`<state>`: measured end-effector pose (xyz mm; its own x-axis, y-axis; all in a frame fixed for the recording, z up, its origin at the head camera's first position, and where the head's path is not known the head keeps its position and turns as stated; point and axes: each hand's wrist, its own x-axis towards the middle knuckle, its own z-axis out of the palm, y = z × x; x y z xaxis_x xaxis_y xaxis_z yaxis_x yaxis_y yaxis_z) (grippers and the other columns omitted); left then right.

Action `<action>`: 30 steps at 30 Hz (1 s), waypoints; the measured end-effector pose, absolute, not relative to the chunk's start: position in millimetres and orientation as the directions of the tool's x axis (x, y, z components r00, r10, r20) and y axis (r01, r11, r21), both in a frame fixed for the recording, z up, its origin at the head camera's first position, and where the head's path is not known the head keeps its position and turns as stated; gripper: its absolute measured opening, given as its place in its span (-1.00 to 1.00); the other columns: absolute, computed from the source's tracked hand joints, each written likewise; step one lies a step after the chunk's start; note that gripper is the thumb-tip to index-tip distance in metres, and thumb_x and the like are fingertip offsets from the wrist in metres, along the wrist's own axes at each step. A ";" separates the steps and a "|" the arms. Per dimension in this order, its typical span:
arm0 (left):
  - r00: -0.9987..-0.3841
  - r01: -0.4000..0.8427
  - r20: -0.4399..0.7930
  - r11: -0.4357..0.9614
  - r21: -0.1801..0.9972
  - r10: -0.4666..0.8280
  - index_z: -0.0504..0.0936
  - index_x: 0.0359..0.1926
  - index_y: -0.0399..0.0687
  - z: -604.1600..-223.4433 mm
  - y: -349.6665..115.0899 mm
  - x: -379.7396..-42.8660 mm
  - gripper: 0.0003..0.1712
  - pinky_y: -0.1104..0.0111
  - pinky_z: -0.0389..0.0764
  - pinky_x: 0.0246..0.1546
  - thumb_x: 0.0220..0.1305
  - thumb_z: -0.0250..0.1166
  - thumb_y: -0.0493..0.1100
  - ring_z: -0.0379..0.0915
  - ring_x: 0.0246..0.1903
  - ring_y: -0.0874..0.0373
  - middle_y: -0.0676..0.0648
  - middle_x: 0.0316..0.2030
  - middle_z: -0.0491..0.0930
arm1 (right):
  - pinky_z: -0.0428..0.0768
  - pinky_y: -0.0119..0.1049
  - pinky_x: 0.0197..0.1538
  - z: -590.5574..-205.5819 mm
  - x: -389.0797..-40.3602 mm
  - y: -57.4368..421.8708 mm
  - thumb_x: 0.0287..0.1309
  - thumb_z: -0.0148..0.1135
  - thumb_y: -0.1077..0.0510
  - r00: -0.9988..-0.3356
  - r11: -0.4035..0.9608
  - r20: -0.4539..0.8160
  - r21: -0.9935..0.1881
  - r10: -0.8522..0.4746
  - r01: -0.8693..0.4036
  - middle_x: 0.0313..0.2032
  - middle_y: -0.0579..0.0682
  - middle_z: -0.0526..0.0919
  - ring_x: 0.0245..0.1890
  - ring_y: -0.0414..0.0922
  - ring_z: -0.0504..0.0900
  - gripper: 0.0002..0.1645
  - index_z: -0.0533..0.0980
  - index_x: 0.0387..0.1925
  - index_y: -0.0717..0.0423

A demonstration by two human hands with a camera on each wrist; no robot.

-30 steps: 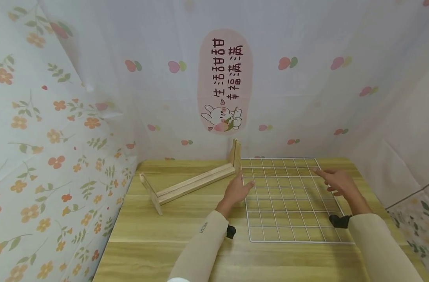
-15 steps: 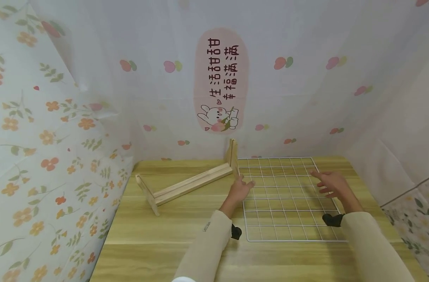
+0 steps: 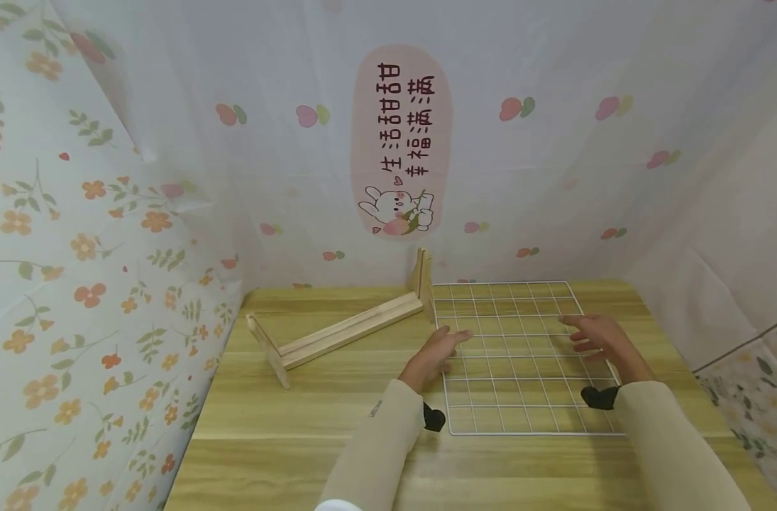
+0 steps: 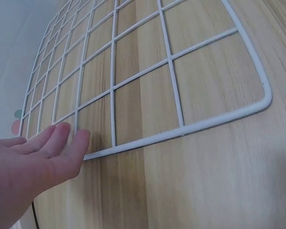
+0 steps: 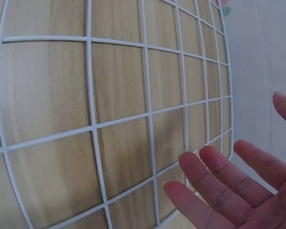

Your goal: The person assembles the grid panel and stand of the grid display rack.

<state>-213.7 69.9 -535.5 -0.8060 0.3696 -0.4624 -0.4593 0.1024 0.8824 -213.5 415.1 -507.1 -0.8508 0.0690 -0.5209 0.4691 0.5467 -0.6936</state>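
A white wire grid panel (image 3: pixel 522 433) lies flat on the wooden table. At its left edge my left hand (image 3: pixel 431 356) has its fingers loosely extended and its thumb over the wires. In the left wrist view, the fingertips (image 4: pixel 62 129) overlap the panel's rim, with nothing gripped. My right hand (image 3: pixel 602 339) hovers at the panel's right edge, fingers spread and slightly bent. The right wrist view shows that hand's fingers (image 5: pixel 214 191) apart over the grid's edge, holding nothing. Left of the panel stands a pale wooden rack (image 3: pixel 353 332) with two upright ends and slats between them.
The wooden table (image 3: pixel 286 447) runs back to a white printed curtain (image 3: pixel 273 170). Floral cloth (image 3: pixel 94 298) hangs along the left side, and more cloth (image 3: pixel 733 298) borders the right. The rack's right upright (image 3: pixel 424 284) stands close to the panel's back left corner.
My left hand has drawn back a little from the rack's right end and shifted right along the panel's edge. My right hand has barely moved. Panel and rack stay in place.
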 end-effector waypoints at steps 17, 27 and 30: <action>-0.708 -0.656 -0.568 -0.094 0.749 0.419 0.04 0.49 -0.16 -540.2 71.1 -219.1 0.08 -0.22 0.24 0.25 0.14 0.36 0.20 0.07 0.34 -0.36 -0.46 0.34 0.15 | 0.60 0.04 0.06 -526.8 -211.4 413.5 0.32 0.05 -0.27 -0.818 0.439 -0.573 -0.722 0.054 0.535 0.24 0.49 0.33 0.12 0.25 0.52 -0.01 0.10 0.37 0.49; -0.690 -0.689 -0.593 -0.128 0.713 0.415 -0.05 0.51 -0.13 -538.4 72.4 -222.7 0.09 -0.27 0.19 0.26 0.17 0.33 0.18 0.04 0.36 -0.39 -0.50 0.33 0.16 | 0.62 0.01 0.03 -538.1 -212.3 414.6 0.34 0.07 -0.22 -0.818 0.375 -0.575 -0.758 0.005 0.534 0.26 0.51 0.29 0.13 0.25 0.50 -0.04 0.09 0.36 0.50; -0.685 -0.695 -0.599 -0.125 0.708 0.415 -0.06 0.51 -0.14 -538.9 71.4 -221.8 0.11 -0.27 0.20 0.25 0.16 0.33 0.20 0.04 0.36 -0.40 -0.52 0.32 0.15 | 0.63 0.01 0.02 -541.8 -212.1 412.4 0.33 0.10 -0.19 -0.820 0.359 -0.572 -0.768 -0.013 0.530 0.22 0.50 0.34 0.06 0.17 0.56 -0.06 0.11 0.36 0.49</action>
<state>-221.8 71.4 -538.9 -0.6850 0.4149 -0.5989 -0.6949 -0.1250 0.7081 -212.1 412.4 -541.8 -0.8202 -0.0131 -0.5719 0.5301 0.3585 -0.7684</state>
